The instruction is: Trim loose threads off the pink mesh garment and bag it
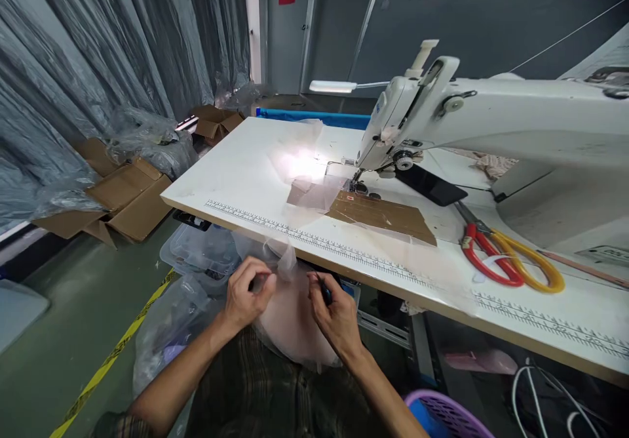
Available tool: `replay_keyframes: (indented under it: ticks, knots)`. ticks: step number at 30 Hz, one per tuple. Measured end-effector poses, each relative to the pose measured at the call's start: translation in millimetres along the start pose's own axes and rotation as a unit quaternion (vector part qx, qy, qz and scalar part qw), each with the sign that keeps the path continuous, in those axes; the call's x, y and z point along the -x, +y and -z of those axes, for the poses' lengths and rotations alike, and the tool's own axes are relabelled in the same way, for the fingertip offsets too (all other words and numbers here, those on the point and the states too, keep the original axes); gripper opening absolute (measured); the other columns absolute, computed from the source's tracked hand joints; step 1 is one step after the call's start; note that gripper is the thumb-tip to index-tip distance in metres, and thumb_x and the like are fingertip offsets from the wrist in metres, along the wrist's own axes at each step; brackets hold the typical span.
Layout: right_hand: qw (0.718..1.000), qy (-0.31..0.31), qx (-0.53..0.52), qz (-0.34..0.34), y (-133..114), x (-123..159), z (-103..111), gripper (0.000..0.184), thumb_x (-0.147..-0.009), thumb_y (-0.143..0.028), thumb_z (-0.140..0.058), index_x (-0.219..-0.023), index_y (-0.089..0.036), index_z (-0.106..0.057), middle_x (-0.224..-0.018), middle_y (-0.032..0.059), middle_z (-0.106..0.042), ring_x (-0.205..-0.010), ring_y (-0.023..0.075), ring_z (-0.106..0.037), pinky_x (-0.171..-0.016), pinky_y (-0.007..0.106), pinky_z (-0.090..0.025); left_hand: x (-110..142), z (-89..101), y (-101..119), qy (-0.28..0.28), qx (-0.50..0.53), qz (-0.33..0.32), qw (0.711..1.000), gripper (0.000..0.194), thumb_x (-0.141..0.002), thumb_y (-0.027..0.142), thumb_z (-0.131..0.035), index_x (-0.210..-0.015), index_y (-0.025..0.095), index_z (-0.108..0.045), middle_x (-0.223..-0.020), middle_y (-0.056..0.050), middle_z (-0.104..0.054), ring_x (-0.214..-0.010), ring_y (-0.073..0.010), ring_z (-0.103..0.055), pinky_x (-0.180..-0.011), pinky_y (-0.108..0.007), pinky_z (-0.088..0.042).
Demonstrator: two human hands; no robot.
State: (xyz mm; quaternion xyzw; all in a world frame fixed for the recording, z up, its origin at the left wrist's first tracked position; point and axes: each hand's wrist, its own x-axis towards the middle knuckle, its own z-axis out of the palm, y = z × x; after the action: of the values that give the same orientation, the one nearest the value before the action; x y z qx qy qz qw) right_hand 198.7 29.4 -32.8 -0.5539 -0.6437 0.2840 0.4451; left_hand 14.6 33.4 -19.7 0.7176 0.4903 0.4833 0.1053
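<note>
Pale, see-through fabric (289, 313) hangs from the table's front edge over my lap. My left hand (248, 294) is closed in a pinch at the fabric's upper left, thumb and forefinger together at its edge. To the right, my right hand (337, 310) is closed around a small dark tool (323, 289), mostly hidden by the fingers; its exact kind cannot be made out. Both hands are just below the edge of the white sewing table (221, 162). More sheer fabric (314, 195) lies by the needle of the sewing machine (393, 123).
Scissors (511, 254) with red and yellow handles lie on the right, near a black phone (430, 184). Brown board (383, 215) lies before the needle. Cardboard boxes (130, 199) and a clear plastic bin (201, 251) are at left, a purple basket (447, 415) below right.
</note>
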Motion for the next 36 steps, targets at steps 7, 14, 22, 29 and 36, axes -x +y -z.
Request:
replay_keyframes:
  ticks: [7, 14, 22, 29, 36]
  knots:
    - [0.988, 0.079, 0.126, 0.052, -41, -25, -21, 0.035, -0.085, -0.050, -0.055, -0.096, -0.018, -0.067, -0.073, 0.0064, -0.069, -0.055, 0.0164, -0.058, -0.056, 0.026, -0.041, -14, -18.9, 0, -0.062, -0.081, -0.021, 0.995, 0.020, -0.088, 0.021, -0.049, -0.071, 0.017, -0.059, -0.064, -0.002, -0.057, -0.058, -0.0141, -0.051, -0.055, -0.027, -0.039]
    - [1.000, -0.015, 0.003, -0.003, -49, -16, -5, 0.026, -0.084, -0.040, -0.051, -0.077, -0.019, -0.063, -0.065, 0.0027, -0.063, -0.051, 0.0135, -0.052, -0.054, 0.024, -0.040, -5, 16.9, 22, -0.061, -0.081, -0.158, 0.982, 0.007, -0.082, 0.020, -0.057, -0.082, 0.017, -0.064, -0.081, -0.006, -0.063, -0.075, -0.0175, -0.058, -0.072, -0.034, -0.042]
    - [0.962, -0.232, -0.144, -0.005, -56, 29, 7, 0.021, -0.084, -0.033, -0.051, -0.069, -0.019, -0.058, -0.056, -0.0019, -0.047, -0.050, 0.0108, -0.040, -0.048, 0.023, -0.034, -16, 44.4, 5, -0.159, 0.069, -0.046, 0.984, 0.045, -0.084, 0.051, -0.051, -0.112, 0.019, -0.066, -0.116, -0.014, -0.055, -0.107, -0.0282, -0.051, -0.094, -0.045, -0.040]
    - [0.959, -0.252, -0.132, 0.019, -46, 45, 15, 0.018, -0.082, -0.026, -0.050, -0.069, -0.018, -0.059, -0.056, -0.0018, -0.050, -0.051, 0.0102, -0.041, -0.050, 0.023, -0.036, -5, 23.1, 14, -0.321, 0.340, 0.078, 0.881, 0.040, -0.078, 0.055, -0.060, -0.074, 0.016, -0.068, -0.100, -0.011, -0.065, -0.092, -0.0246, -0.059, -0.088, -0.038, -0.043]
    - [0.974, -0.204, -0.094, -0.011, -28, 27, 15, 0.032, -0.092, -0.040, -0.041, -0.082, -0.018, -0.062, -0.069, 0.0008, -0.059, -0.062, 0.0136, -0.053, -0.060, 0.025, -0.042, 7, 27.5, 17, -0.244, 0.311, 0.308, 0.865, 0.032, -0.075, 0.045, -0.070, -0.084, 0.014, -0.070, -0.083, -0.006, -0.071, -0.076, -0.0160, -0.060, -0.070, -0.025, -0.045]
